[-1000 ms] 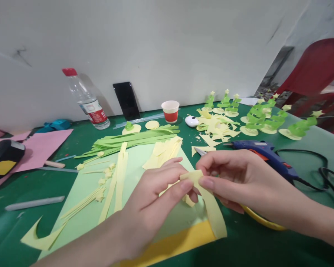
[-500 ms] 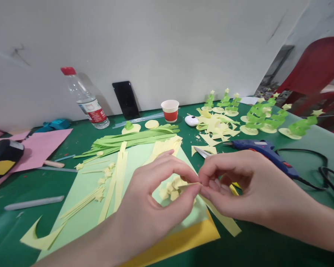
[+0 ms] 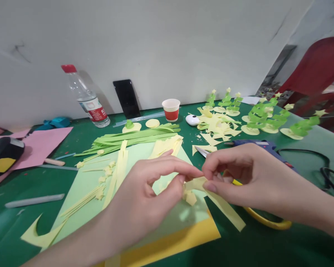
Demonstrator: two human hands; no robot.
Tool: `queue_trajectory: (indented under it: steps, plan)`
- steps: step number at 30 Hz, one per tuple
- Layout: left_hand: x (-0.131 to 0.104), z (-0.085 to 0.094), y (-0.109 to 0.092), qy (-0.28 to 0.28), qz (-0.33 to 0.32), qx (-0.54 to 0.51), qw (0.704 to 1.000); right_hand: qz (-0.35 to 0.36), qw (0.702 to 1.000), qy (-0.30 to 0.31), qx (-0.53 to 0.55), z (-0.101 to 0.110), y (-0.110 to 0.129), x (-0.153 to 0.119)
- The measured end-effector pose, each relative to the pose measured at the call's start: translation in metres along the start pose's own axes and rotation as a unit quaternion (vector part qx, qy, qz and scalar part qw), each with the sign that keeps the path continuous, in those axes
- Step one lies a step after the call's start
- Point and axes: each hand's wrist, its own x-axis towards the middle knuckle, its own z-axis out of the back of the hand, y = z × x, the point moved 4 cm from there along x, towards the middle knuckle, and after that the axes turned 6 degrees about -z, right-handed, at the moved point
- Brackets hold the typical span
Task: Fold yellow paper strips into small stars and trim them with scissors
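Note:
A pale yellow paper strip (image 3: 225,209) runs between my hands, its long free end slanting down to the right. My left hand (image 3: 158,189) pinches the strip's near end between thumb and fingers. Thumb and forefinger of my right hand (image 3: 239,174) are closed on the strip a little farther along. Just below the fingertips, several small folded yellow paper pieces (image 3: 189,198) lie on the light green paper sheet (image 3: 139,159), partly hidden by my left hand. Scissors with yellow handles (image 3: 269,221) lie under my right hand.
Behind are green paper strips (image 3: 130,137), a paper cup (image 3: 171,111), a water bottle (image 3: 90,104) and a phone (image 3: 127,98). Paper scraps (image 3: 218,126), small green spiral trees (image 3: 258,115) and a blue glue gun (image 3: 267,145) with its cord stand right. A tape measure (image 3: 5,155) lies left.
My right hand has shifted slightly up and right along the strip, and more of the strip shows between the hands. My left fingers have straightened. The yellow scissor handle now shows.

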Motion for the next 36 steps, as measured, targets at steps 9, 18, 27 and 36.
queue_trajectory:
  steps: [9, 18, 27, 36]
  plan:
    - [-0.002, -0.004, 0.004, 0.001, 0.019, 0.015, 1.000, -0.041, 0.999, 0.003, 0.028, -0.001, -0.001, 0.001]
    - [0.001, 0.002, 0.005, -0.040, 0.055, -0.044, 0.997, -0.027, 0.997, -0.007, 0.074, 0.005, 0.001, -0.001]
    - [0.002, -0.002, 0.004, -0.010, 0.057, -0.040, 0.997, -0.012, 0.999, 0.029, 0.009, -0.003, 0.006, -0.001]
    - [0.002, -0.003, 0.008, 0.002, 0.077, -0.063, 0.995, 0.013, 0.999, 0.001, -0.029, -0.001, 0.007, 0.000]
